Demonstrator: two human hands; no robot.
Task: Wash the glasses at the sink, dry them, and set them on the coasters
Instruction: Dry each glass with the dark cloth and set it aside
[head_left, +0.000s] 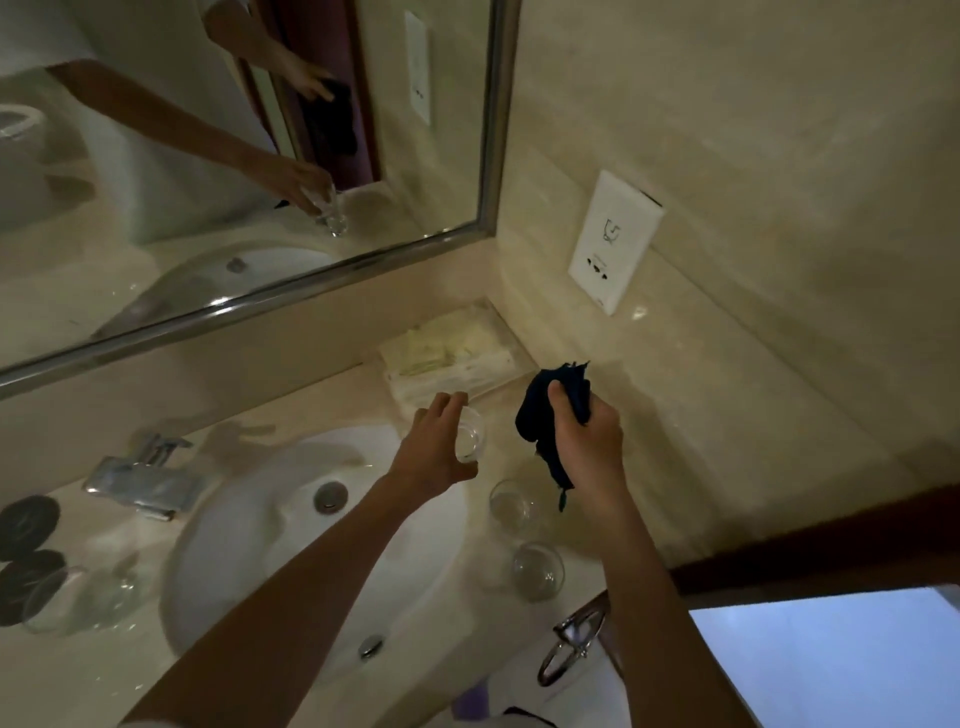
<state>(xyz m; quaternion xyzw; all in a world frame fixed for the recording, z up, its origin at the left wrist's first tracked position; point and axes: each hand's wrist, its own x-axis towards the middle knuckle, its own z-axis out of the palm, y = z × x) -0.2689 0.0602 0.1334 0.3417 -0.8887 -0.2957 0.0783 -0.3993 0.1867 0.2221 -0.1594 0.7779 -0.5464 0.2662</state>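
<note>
My left hand (434, 447) grips a clear glass (471, 434) from above, just right of the white sink (249, 530) and over its far rim. My right hand (589, 441) holds a dark blue cloth (540, 410) bunched in its fingers, to the right of that glass. Two more clear glasses stand on the counter right of the sink, one (511, 506) nearer the cloth and one (537, 571) closer to me. Dark round coasters (26, 525) lie at the far left, with a glass (72, 597) by the nearest one.
A chrome tap (140, 480) stands left of the basin. A tray of pale packets (452, 353) sits in the back corner under a wall socket (615, 241). A mirror (234, 156) runs along the back wall. A towel ring (571, 644) hangs below the counter edge.
</note>
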